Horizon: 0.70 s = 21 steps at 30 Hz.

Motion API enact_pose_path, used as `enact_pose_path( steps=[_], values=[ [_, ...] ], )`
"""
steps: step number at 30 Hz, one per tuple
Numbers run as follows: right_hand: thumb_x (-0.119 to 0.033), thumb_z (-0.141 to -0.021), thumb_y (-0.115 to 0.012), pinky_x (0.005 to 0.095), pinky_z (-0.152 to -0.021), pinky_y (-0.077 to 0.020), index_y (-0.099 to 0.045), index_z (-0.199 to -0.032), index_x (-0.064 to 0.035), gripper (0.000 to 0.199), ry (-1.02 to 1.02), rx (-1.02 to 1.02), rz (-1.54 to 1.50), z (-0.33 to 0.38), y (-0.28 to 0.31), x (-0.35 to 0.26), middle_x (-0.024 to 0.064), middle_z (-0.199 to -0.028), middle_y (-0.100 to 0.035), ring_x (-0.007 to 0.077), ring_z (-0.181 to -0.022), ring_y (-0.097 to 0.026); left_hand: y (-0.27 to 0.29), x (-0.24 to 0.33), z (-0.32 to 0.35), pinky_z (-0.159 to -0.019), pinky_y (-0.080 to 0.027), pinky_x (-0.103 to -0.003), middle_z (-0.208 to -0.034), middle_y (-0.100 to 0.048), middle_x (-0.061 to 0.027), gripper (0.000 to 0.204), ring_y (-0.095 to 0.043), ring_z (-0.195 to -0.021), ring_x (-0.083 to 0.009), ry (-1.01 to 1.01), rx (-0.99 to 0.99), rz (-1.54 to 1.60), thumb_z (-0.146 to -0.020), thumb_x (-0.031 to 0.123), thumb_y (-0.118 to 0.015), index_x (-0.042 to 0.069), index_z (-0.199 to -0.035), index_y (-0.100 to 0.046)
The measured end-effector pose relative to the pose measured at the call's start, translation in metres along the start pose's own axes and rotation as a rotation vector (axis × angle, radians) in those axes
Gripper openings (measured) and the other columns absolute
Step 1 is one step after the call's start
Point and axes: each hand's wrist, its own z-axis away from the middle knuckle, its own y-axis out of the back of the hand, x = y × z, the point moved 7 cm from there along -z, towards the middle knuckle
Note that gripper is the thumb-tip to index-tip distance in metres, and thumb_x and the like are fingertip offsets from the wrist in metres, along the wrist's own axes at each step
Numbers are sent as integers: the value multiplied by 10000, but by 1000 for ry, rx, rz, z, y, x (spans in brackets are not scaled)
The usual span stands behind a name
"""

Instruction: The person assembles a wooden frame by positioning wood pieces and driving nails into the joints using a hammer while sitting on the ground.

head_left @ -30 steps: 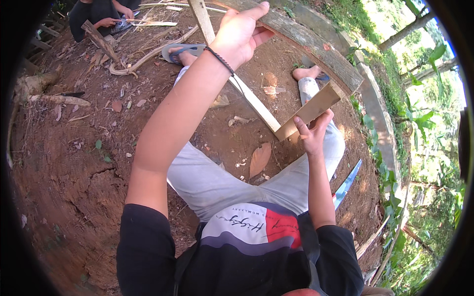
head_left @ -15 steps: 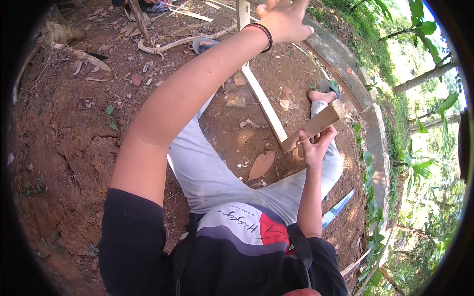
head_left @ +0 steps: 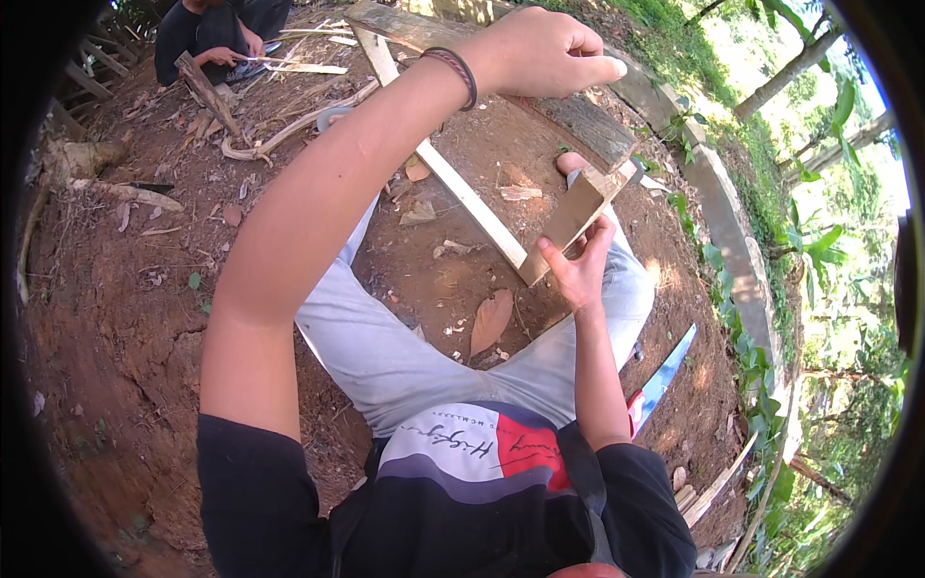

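My left hand [head_left: 544, 58], dark bands at its wrist, is raised over a weathered grey plank [head_left: 586, 127]. Its fingers are curled and the thumb points right; whatever they might hold is hidden. My right hand [head_left: 581, 272] grips a short wooden board [head_left: 570, 220], thumb on its front face and fingers behind. The board's near end meets a long pale wooden strip [head_left: 467, 197]. Its far end meets the weathered plank, so the pieces form an angular frame between my spread legs [head_left: 385, 323].
A handsaw [head_left: 667, 374] with a bluish blade and red handle lies on the dirt at my right. Another person [head_left: 217, 43] crouches at the far left, handling thin wood. A large dry leaf [head_left: 491, 321] lies between my legs. A low concrete edge [head_left: 727, 246] curves along the right.
My left hand has gone from spread fingers to curled ones. The wooden frame has been raised and turned, so the weathered plank now shows. The view has shifted, revealing more of the other person.
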Motion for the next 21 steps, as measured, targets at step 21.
enact_pose_path(
  steps=[21],
  values=[
    [-224,-664,-866,379,-897,-442,-377,-1259,-14,798,90,17,104,-2,16,-10,133,-1154,-485,250,-1055,-524,-38,-10,-7,-575,-481,-389,-597,-597,-114,343,-596,-582,-307,96,251,-132,-818,402,-573,102,-665,-637]
  ],
)
